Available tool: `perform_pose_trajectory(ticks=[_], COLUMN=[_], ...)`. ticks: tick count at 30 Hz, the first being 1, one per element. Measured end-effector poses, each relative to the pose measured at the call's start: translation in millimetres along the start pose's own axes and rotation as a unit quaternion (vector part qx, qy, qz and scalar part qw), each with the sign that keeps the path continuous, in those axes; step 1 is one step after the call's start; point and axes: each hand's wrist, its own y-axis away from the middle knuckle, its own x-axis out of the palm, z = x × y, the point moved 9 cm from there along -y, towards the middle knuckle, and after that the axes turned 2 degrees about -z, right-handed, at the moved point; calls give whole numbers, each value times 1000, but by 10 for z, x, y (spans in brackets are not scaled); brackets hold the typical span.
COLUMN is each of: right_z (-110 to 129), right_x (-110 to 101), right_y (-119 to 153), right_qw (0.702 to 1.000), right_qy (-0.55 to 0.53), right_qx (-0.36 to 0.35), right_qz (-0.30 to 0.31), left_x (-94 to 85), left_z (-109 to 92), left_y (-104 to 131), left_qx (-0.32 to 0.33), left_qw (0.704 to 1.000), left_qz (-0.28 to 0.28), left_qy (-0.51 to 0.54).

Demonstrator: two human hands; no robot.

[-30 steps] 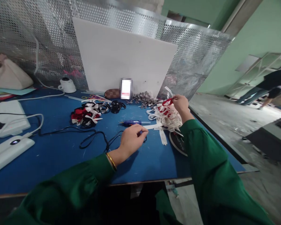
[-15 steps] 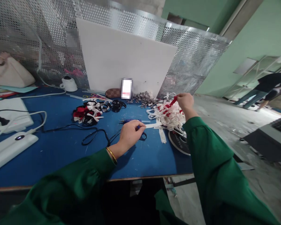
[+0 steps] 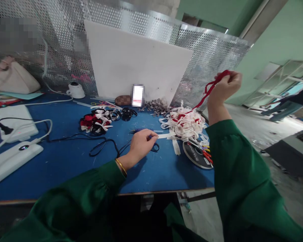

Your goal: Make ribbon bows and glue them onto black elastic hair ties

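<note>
Up at the right, my right hand (image 3: pixel 228 85) is closed on a red ribbon (image 3: pixel 209 92). Its tail slants down to a tangled pile of white and red ribbons (image 3: pixel 185 126). Over the middle of the table, my left hand (image 3: pixel 142 144) pinches what looks like a dark hair tie (image 3: pixel 156 147), a small loop hanging below the fingertips; the fingers partly hide it. A white strip (image 3: pixel 166 135) runs from beside those fingertips toward the pile. Just behind the left hand lies a blue glue gun (image 3: pixel 140 130), partly covered.
Red, white and black bows (image 3: pixel 96 121) lie left of centre. A black reel (image 3: pixel 195 155) with orange-handled pliers (image 3: pixel 207 156) sits at the right edge. Behind stand a lit phone (image 3: pixel 138 95) and white board (image 3: pixel 138 60). A white power bank (image 3: pixel 17 159) and cables lie left.
My right hand has risen up and to the right, drawing the red ribbon out of the pile. The pliers have come into view. My left hand has stayed almost still.
</note>
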Motion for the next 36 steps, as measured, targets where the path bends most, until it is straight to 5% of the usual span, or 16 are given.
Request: perform_pose_trajectory(ticks=[3,6,9,11,14,17,20,23,27,32,36], right_z=[265,597,918,1163,1378,1238,816,306,-97,-80,260], right_x=[-323,-440,-273,-125,-61,-30,10,22,45,132,260], right_y=[-61,-97,33,334,885,1339,1648,1854,2015,2120,2238], right_qw=[976,961,954,932,908,919,935,940,942,937,903], right_qy=[-143,-215,-283,-312,-325,-278,-225,-189,-127,-121,-132], right_qx=[12,18,93,124,118,107,132,196,237,225,157], right_qz=[-164,-175,-6,134,237,258,240,204,198,240,376], left_x=[-4,-33,-66,-116,-283,-478,-499,-215,235,256,-3], left_z=[49,94,102,80,38,53,83,34,-79,24,6], left_y=[-27,-58,-88,-117,-195,-273,-275,-167,62,94,157], left_qx=[-29,-70,-112,-133,-137,-129,-116,-49,102,68,62], left_qw=[999,994,981,969,956,960,984,991,910,880,878], left_qz=[4,-1,8,15,-5,-50,-47,56,140,160,169], left_qy=[31,81,156,208,258,243,124,-108,-376,-443,-443])
